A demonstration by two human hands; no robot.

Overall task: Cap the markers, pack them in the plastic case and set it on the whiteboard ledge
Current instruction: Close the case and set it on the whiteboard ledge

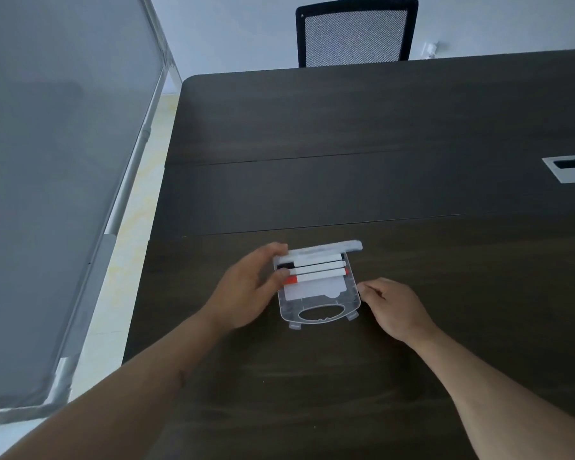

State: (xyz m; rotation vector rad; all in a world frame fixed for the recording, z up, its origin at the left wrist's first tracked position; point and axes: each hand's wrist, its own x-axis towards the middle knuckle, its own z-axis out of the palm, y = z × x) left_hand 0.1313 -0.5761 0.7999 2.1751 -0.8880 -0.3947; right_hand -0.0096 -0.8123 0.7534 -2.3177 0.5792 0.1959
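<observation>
A clear plastic case [319, 313] lies open on the dark table, its lid [326, 246] standing up at the far side. Three capped white markers [316, 269] lie side by side inside, two with black caps and one with a red cap. My left hand [246, 287] grips the case's left edge, fingers on the lid's corner and thumb at the marker caps. My right hand [392, 307] rests on the table with its fingertips touching the case's right edge. The whiteboard [57, 180] stands to the left, beyond the table's edge; its ledge is not clearly visible.
The dark wooden table [346, 127] stretches ahead and to the right. A white cable grommet [571, 169] sits at the right edge. A black mesh chair [356, 33] stands behind the far side. Pale floor runs between the table and the whiteboard's frame.
</observation>
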